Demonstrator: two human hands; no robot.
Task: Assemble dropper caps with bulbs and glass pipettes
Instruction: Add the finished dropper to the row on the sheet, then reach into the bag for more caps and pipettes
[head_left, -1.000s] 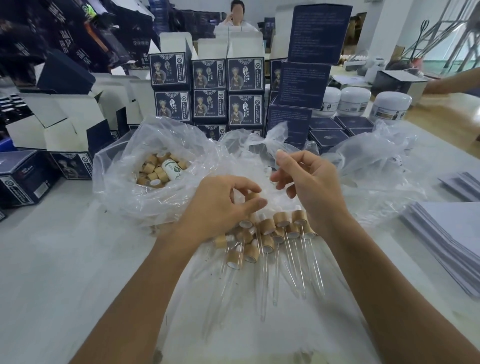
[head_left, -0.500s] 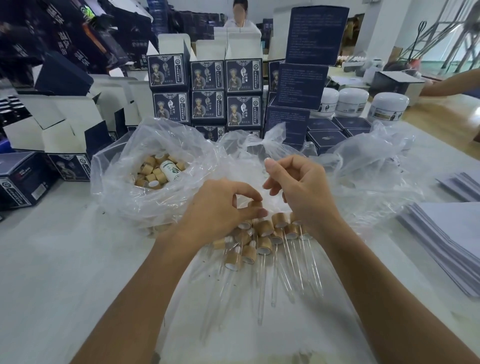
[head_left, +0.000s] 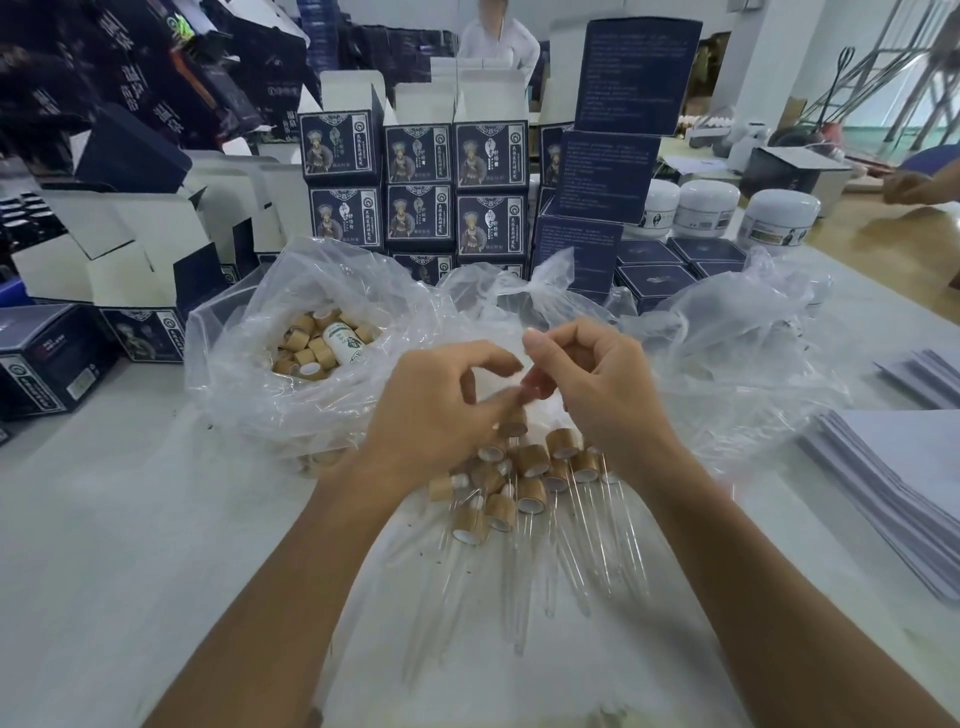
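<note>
My left hand (head_left: 436, 410) pinches a bamboo-coloured dropper cap (head_left: 514, 425) between thumb and fingers, just above a pile. My right hand (head_left: 597, 389) has its thumb and fingertips closed on the top of that same cap; motion blur hides what lies between them. Below both hands, several assembled droppers (head_left: 532, 462) with bamboo caps lie on plastic sheet, their glass pipettes (head_left: 519, 577) pointing toward me. To the left, an open clear plastic bag (head_left: 244, 384) holds several loose caps (head_left: 301, 351) and a small white bottle (head_left: 345, 345).
Stacked dark-blue product boxes (head_left: 421, 187) and open white-lined cartons (head_left: 130, 249) stand behind the bags. White jars (head_left: 709, 205) sit at the back right. Paper stacks (head_left: 893, 483) lie at the right edge. Another person's hand (head_left: 906, 187) shows far right; a person in white (head_left: 498, 36) stands at the back.
Both hands have come closer together. My right hand has dropped from its raised position down to the cap held in my left hand.
</note>
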